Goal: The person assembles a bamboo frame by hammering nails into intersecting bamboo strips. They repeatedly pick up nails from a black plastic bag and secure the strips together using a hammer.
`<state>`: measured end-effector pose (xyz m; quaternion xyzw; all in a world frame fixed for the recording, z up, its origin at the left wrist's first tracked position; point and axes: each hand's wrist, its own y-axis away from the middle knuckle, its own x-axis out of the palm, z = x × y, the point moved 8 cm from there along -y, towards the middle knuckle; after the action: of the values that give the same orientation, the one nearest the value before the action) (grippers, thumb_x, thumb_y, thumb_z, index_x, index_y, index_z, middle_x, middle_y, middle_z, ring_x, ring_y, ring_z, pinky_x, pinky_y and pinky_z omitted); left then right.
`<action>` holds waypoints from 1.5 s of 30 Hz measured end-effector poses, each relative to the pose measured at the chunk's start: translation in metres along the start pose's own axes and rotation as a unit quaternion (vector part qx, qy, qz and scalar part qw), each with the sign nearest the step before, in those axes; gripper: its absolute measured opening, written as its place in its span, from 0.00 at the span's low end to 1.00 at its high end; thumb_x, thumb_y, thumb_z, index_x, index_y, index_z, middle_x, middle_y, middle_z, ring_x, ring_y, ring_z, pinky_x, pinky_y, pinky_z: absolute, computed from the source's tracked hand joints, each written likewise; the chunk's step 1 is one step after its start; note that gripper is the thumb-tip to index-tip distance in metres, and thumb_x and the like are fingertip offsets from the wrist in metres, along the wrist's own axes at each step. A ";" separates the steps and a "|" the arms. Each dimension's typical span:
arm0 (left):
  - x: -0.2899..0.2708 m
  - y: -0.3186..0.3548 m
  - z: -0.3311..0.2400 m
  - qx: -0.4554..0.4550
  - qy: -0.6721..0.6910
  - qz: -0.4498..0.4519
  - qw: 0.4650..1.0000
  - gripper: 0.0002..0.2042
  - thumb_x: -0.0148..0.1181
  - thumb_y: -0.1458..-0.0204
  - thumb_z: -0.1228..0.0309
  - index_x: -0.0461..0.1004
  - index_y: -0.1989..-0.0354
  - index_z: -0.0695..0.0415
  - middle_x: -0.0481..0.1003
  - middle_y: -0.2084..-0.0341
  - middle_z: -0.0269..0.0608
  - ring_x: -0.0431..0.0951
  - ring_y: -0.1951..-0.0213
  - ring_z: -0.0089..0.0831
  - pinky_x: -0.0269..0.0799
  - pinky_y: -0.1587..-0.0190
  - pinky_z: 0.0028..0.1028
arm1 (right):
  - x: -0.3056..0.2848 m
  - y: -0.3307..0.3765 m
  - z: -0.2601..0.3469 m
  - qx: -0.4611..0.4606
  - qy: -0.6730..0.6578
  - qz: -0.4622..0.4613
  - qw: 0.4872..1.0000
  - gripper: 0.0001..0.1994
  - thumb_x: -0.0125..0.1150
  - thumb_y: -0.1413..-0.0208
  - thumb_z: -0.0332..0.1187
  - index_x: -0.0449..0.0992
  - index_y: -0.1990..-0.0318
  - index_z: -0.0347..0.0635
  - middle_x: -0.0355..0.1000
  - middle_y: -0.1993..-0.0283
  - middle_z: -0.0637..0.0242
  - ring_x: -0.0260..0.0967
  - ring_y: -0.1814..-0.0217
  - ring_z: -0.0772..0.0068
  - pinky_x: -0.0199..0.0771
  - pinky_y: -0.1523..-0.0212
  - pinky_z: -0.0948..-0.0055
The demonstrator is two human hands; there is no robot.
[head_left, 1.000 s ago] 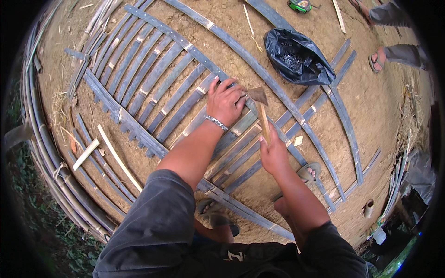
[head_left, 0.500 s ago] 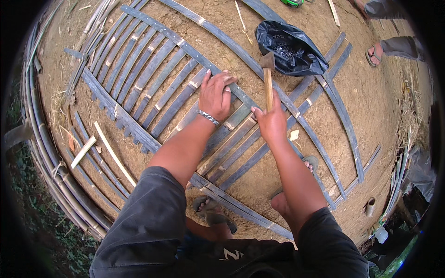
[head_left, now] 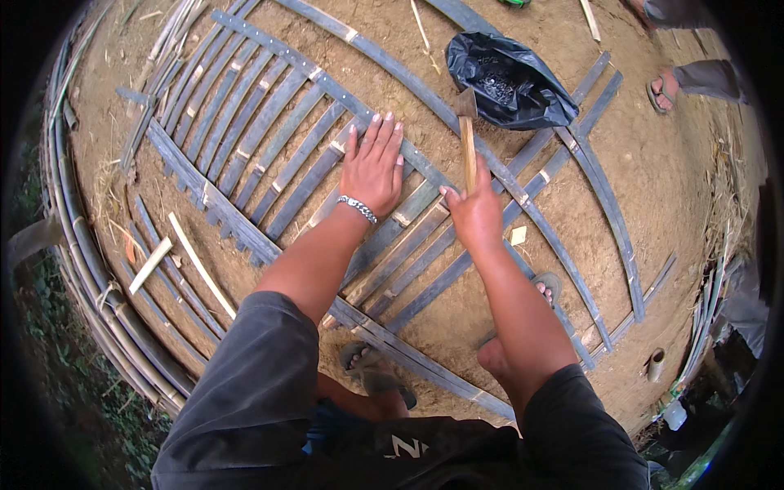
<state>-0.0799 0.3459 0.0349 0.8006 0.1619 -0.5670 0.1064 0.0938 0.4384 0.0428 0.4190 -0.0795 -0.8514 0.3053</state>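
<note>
My left hand [head_left: 372,173] lies palm down with fingers stretched out on the long crossing strip [head_left: 351,100] of a slatted frame of dark split bamboo. Slats [head_left: 278,110] run from that strip to a second rail [head_left: 220,204] nearer to me. In my right hand [head_left: 478,214] is a hammer [head_left: 468,151], gripped by its pale wooden handle. Its dark metal head points away from me, beside a black plastic bag [head_left: 535,117]. The bag is open, and small dark pieces show inside. The right thumb is close to the crossing strip.
Long bamboo strips [head_left: 400,69] lie beyond the frame, and others [head_left: 604,192] cross at the right. Bamboo poles [head_left: 90,253] edge the ground at left. Another person's sandalled foot [head_left: 663,90] is at the upper right. My own sandalled foot [head_left: 376,371] stands by the near rail.
My left hand's fingers were bent over the strip and now lie straight and flat. The hammer has tilted slightly in my right hand, which has otherwise barely moved.
</note>
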 end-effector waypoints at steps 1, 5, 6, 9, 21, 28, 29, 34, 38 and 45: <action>0.002 0.000 -0.001 0.001 0.003 0.004 1.000 0.28 0.48 0.36 0.67 0.61 0.26 0.57 0.58 0.25 0.45 0.52 0.22 0.44 0.37 0.21 0.52 | -0.002 0.002 0.002 -0.009 -0.012 0.011 1.000 0.39 0.69 0.40 0.37 0.56 0.25 0.43 0.77 0.46 0.40 0.78 0.49 0.34 0.79 0.49 0.48; 0.001 -0.002 0.000 -0.001 0.004 0.013 1.000 0.28 0.50 0.37 0.68 0.62 0.27 0.57 0.59 0.25 0.45 0.53 0.23 0.43 0.38 0.21 0.53 | -0.007 0.025 0.001 -0.126 -0.010 0.014 0.992 0.32 0.57 0.32 0.39 0.54 0.24 0.44 0.73 0.39 0.37 0.74 0.43 0.30 0.76 0.43 0.46; 0.000 -0.002 0.003 -0.002 0.008 0.011 1.000 0.28 0.51 0.38 0.68 0.62 0.27 0.57 0.59 0.25 0.45 0.53 0.23 0.43 0.39 0.21 0.53 | -0.006 0.038 0.001 -0.136 -0.018 0.026 0.990 0.31 0.55 0.31 0.40 0.54 0.24 0.44 0.72 0.38 0.37 0.74 0.42 0.30 0.76 0.43 0.45; -0.001 0.000 0.003 0.001 0.024 0.004 1.000 0.29 0.52 0.40 0.69 0.63 0.27 0.57 0.60 0.26 0.45 0.54 0.23 0.43 0.40 0.22 0.53 | -0.001 0.064 0.002 -0.146 -0.021 0.067 0.987 0.29 0.50 0.28 0.40 0.54 0.24 0.43 0.70 0.35 0.36 0.72 0.40 0.29 0.75 0.41 0.45; -0.001 -0.003 0.004 0.000 0.026 0.012 1.000 0.32 0.54 0.43 0.69 0.62 0.27 0.56 0.60 0.25 0.44 0.54 0.23 0.42 0.40 0.21 0.52 | -0.004 0.071 0.005 -0.109 -0.117 0.079 0.984 0.27 0.52 0.30 0.35 0.58 0.27 0.39 0.73 0.40 0.37 0.73 0.41 0.31 0.75 0.42 0.49; -0.001 0.001 0.004 -0.002 0.021 0.017 1.000 0.32 0.53 0.43 0.68 0.61 0.27 0.56 0.59 0.25 0.43 0.53 0.23 0.41 0.39 0.21 0.52 | -0.013 0.079 0.010 -0.133 -0.150 0.046 0.979 0.27 0.52 0.29 0.35 0.58 0.28 0.32 0.73 0.42 0.34 0.74 0.41 0.31 0.75 0.43 0.49; -0.001 -0.001 0.004 0.000 0.023 0.016 1.000 0.32 0.52 0.43 0.68 0.61 0.27 0.56 0.59 0.25 0.43 0.53 0.23 0.41 0.39 0.21 0.52 | -0.013 0.080 0.010 -0.157 -0.146 0.038 0.976 0.27 0.51 0.29 0.35 0.57 0.27 0.31 0.72 0.41 0.33 0.74 0.41 0.32 0.75 0.42 0.49; 0.001 0.000 0.002 -0.004 0.027 0.016 0.999 0.32 0.53 0.44 0.68 0.62 0.27 0.56 0.59 0.25 0.43 0.53 0.23 0.41 0.39 0.21 0.52 | 0.007 0.064 0.011 -0.036 0.024 0.114 0.992 0.27 0.51 0.29 0.34 0.57 0.28 0.28 0.72 0.40 0.34 0.74 0.40 0.36 0.73 0.40 0.51; 0.000 -0.002 0.006 -0.004 0.018 0.018 1.000 0.34 0.53 0.45 0.68 0.60 0.26 0.56 0.58 0.25 0.43 0.53 0.23 0.42 0.39 0.21 0.52 | -0.016 0.074 0.016 -0.129 -0.149 0.000 0.980 0.29 0.55 0.32 0.32 0.57 0.28 0.27 0.74 0.45 0.34 0.78 0.45 0.39 0.76 0.46 0.54; 0.002 0.000 0.004 -0.009 0.022 0.039 0.999 0.35 0.53 0.45 0.68 0.59 0.25 0.55 0.56 0.24 0.43 0.51 0.22 0.40 0.37 0.21 0.52 | 0.014 0.059 -0.001 -0.055 -0.063 0.048 0.995 0.30 0.55 0.31 0.36 0.57 0.30 0.22 0.73 0.46 0.36 0.75 0.45 0.43 0.73 0.43 0.54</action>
<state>-0.0831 0.3449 0.0314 0.8177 0.1380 -0.5430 0.1322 0.1147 0.3832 0.0559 0.3428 -0.0719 -0.8636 0.3627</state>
